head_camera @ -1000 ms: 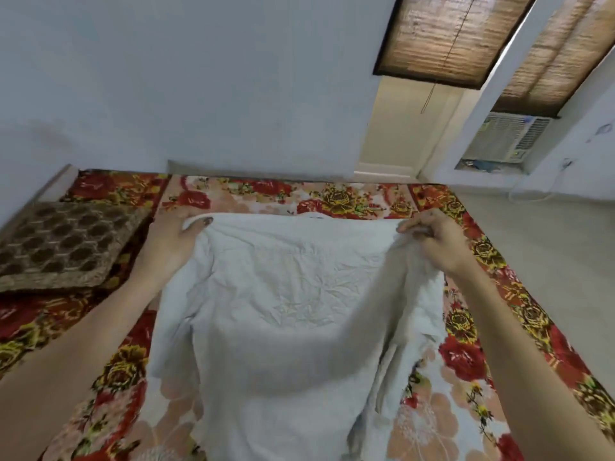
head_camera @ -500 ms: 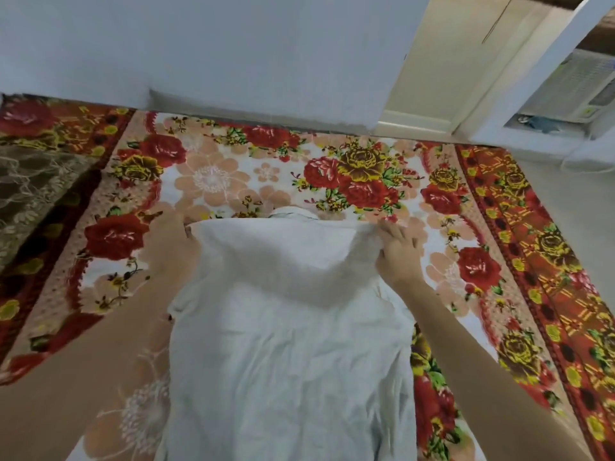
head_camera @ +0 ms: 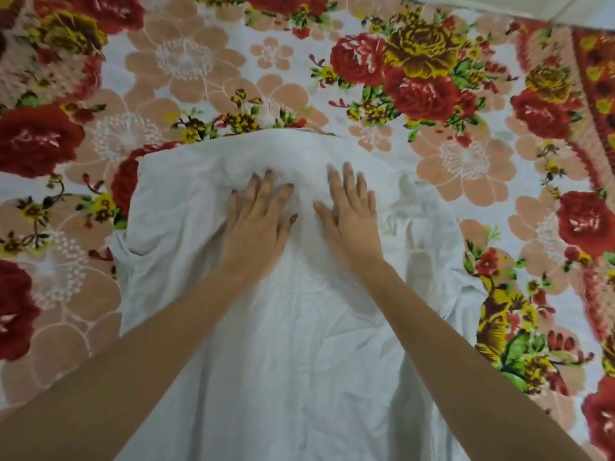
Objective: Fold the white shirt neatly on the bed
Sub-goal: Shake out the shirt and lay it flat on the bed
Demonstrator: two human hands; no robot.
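The white shirt (head_camera: 299, 344) lies spread flat on the bed, its upper edge far from me and its body running down to the bottom of the view. My left hand (head_camera: 259, 224) presses flat on the upper middle of the shirt, fingers straight and spread. My right hand (head_camera: 349, 217) lies flat beside it, a small gap apart, fingers straight too. Wrinkled fabric bunches just beyond the fingertips. A sleeve hangs folded at each side of the shirt.
The bed is covered by a floral bedsheet (head_camera: 466, 161) with red roses and peach flowers, showing on every side of the shirt. A red patterned border (head_camera: 595, 78) runs along the far right edge, with pale floor in the top right corner.
Both hands let go of the shirt's top corners and moved inward to its upper middle, now lying flat on it. The shirt went from held up to lying on the bed. My view tilted down.
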